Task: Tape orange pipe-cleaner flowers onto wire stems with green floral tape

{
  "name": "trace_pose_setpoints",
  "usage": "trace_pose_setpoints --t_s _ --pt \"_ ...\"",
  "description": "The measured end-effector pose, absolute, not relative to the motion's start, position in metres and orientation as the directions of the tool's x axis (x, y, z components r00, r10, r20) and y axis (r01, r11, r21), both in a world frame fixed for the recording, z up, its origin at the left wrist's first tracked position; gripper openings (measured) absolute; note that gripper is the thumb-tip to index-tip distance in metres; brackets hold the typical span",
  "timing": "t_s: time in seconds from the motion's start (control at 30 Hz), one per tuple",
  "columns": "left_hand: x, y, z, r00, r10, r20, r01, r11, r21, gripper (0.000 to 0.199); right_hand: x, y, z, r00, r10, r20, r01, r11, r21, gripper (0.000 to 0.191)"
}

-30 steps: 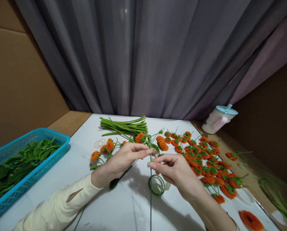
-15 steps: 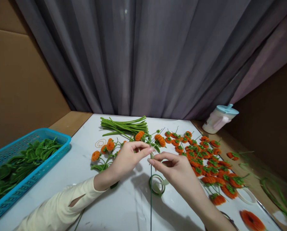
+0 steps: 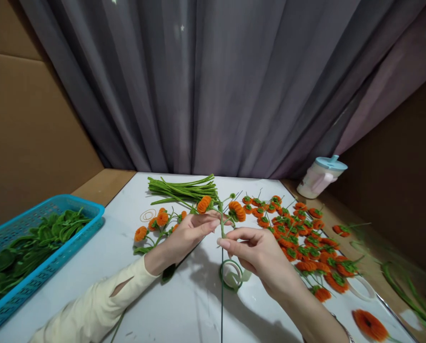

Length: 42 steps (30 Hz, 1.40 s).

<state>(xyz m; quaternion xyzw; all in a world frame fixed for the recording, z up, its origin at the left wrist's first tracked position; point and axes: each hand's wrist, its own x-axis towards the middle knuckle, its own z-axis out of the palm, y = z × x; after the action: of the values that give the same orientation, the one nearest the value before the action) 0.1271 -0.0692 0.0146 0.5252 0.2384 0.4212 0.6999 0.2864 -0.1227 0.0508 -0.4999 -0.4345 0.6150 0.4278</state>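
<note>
An artificial flower spray with a long straight green stem (image 3: 222, 295) stands nearly upright in front of me. It carries an orange fuzzy bloom (image 3: 204, 204) on the left, another orange bloom (image 3: 237, 211) on the right and a small green bud (image 3: 232, 196). My right hand (image 3: 250, 245) pinches the stem below the blooms between thumb and fingertips. Loosely opened, my left hand (image 3: 198, 227) has its fingers reaching behind the stem and its thumb just left of it. Beneath the hands, a roll of green tape (image 3: 230, 275) lies on the table, with a pale strip near my right hand.
Green fuzzy stems (image 3: 182, 188) lie at the back. Finished orange sprays (image 3: 162, 219) rest left of my hands. Many orange flower heads (image 3: 291, 233) spread over the right side. A blue basket (image 3: 100, 209) holds green leaves. A lidded cup (image 3: 322, 176) stands at the back right.
My left thumb and fingers have loosened from the stem, the fingers now extending behind it. My right hand keeps its pinch. The whole view has shifted slightly.
</note>
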Motion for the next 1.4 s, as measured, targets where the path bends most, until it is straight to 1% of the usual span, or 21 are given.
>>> trace_pose_setpoints --t_s 0.1,0.17,0.33,0.43,0.6,0.7,0.87,0.97,1.03,1.1,1.23,1.33,1.4 --pt "0.128 -0.062 0.008 0.606 0.791 0.08 -0.446 0.255 0.858 0.017 0.287 -0.123 0.051 -0.194 0.949 -0.247 -0.148 -0.278 -0.949 0.025" --pt "0.131 -0.059 0.008 0.631 0.773 0.072 -0.459 0.297 0.837 0.021 0.287 -0.122 0.051 -0.239 0.937 -0.254 -0.182 -0.3 -0.936 0.026" --pt "0.141 -0.059 0.013 0.739 0.672 0.051 -0.379 0.352 0.856 0.034 0.288 -0.118 0.052 -0.37 0.895 -0.25 -0.265 -0.359 -0.895 0.034" --pt "0.146 -0.06 0.016 0.77 0.636 0.038 -0.345 0.366 0.864 0.043 0.289 -0.116 0.05 -0.435 0.867 -0.245 -0.296 -0.394 -0.87 0.034" --pt "0.151 -0.066 0.02 0.756 0.654 0.006 -0.326 0.369 0.87 0.05 0.29 -0.115 0.047 -0.481 0.846 -0.231 -0.33 -0.418 -0.846 0.037" --pt "0.152 -0.069 0.023 0.734 0.679 -0.007 -0.331 0.367 0.869 0.049 0.29 -0.115 0.048 -0.469 0.856 -0.216 -0.33 -0.397 -0.857 0.034" --pt "0.151 -0.068 0.027 0.689 0.724 0.016 -0.374 0.337 0.864 0.045 0.293 -0.116 0.051 -0.37 0.907 -0.203 -0.236 -0.303 -0.923 0.029" --pt "0.147 -0.066 0.027 0.654 0.756 0.025 -0.4 0.318 0.86 0.035 0.297 -0.117 0.053 -0.297 0.946 -0.132 -0.162 -0.187 -0.969 0.024" --pt "0.144 -0.066 0.026 0.634 0.773 0.024 -0.402 0.303 0.864 0.026 0.299 -0.117 0.055 -0.256 0.962 -0.098 -0.1 -0.127 -0.987 0.026" --pt "0.141 -0.068 0.025 0.595 0.804 0.009 -0.391 0.28 0.877 0.02 0.3 -0.118 0.057 -0.219 0.97 -0.108 -0.019 -0.115 -0.993 0.028" --pt "0.138 -0.072 0.028 0.488 0.872 -0.028 -0.325 0.211 0.922 0.018 0.302 -0.118 0.059 -0.186 0.972 -0.147 0.133 -0.124 -0.983 0.028" --pt "0.138 -0.075 0.031 0.458 0.889 -0.021 -0.286 0.17 0.943 0.014 0.303 -0.117 0.06 -0.23 0.964 -0.137 0.154 -0.103 -0.983 0.026" --pt "0.139 -0.076 0.032 0.456 0.89 -0.014 -0.265 0.151 0.952 0.015 0.304 -0.116 0.06 -0.24 0.959 -0.154 0.165 -0.116 -0.979 0.027"
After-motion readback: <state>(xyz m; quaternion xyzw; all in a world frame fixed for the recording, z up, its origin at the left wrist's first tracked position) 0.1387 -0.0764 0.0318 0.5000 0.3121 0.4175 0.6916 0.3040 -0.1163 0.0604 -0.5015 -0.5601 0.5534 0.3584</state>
